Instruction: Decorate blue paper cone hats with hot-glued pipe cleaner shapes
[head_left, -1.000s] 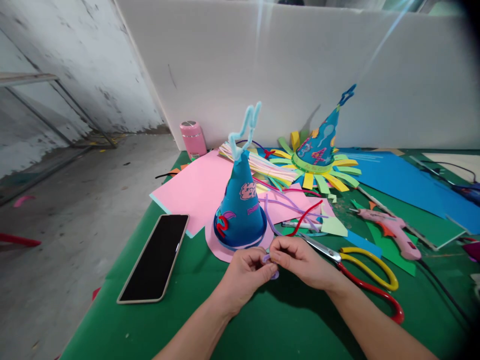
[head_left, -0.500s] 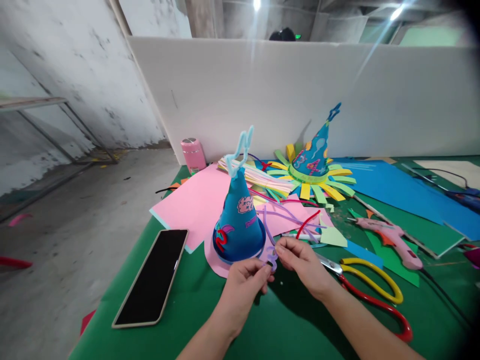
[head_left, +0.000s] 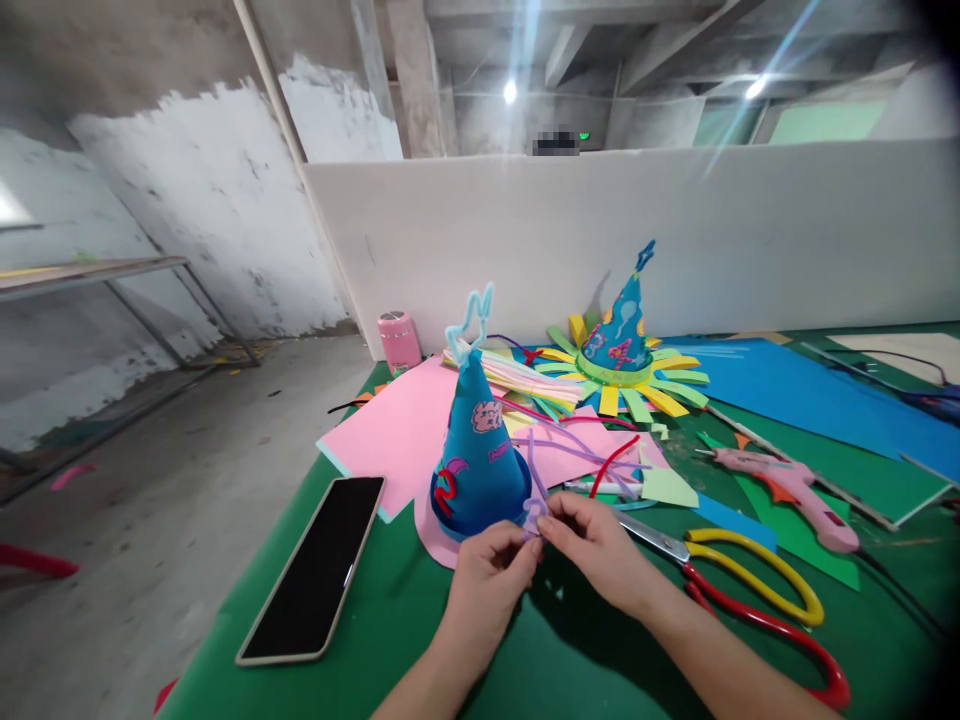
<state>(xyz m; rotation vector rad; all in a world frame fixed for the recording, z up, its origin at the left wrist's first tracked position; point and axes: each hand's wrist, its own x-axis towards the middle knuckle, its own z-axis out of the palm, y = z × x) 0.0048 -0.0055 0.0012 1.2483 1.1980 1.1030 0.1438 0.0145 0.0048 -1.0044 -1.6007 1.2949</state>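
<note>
Between my fingertips is a small bent piece of purple pipe cleaner (head_left: 534, 513). My left hand (head_left: 491, 580) pinches its lower end with thumb and forefinger. On its right side, my right hand (head_left: 596, 545) pinches it too, and the two hands almost touch. Just behind them a blue cone party hat (head_left: 480, 455) stands upright on a pink round base (head_left: 431, 535). A pale blue zigzag pipe cleaner (head_left: 472, 325) rises from its tip. Red and purple shapes decorate its side. Scissors (head_left: 724, 570) with yellow and red handles lie by my right wrist.
A phone (head_left: 319, 570) lies left of the hat. At right rests a pink glue gun (head_left: 787, 490) with a cord. Behind are a second blue hat (head_left: 622, 335) with a paper-strip brim, pink paper (head_left: 390, 420), blue sheets (head_left: 772, 400) and a pink cup (head_left: 399, 342). A white partition (head_left: 465, 230) bounds the back.
My view has tilted up, so the table sits lower in the picture. My hands have drawn closer together around the purple pipe cleaner, both still pinching it.
</note>
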